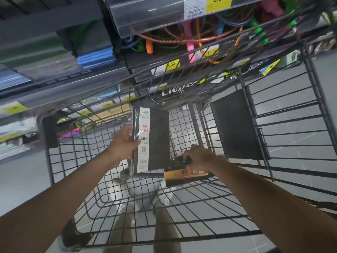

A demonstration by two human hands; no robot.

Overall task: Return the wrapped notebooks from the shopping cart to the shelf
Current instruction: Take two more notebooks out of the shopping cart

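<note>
Grey floor tiles (18, 179) show through wire cart (48, 128) beside shelves (54, 84).

notebook (156, 139) upright over cart (46, 130), second notebook (182, 177) lower right, shelf (63, 93) behind

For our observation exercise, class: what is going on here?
A person stands at a wire shopping cart beside store shelves. The left hand holds a wrapped black notebook upright above the cart. The right hand grips a second, gold-banded pack lying in the cart. Neither is on a shelf yet.
</note>
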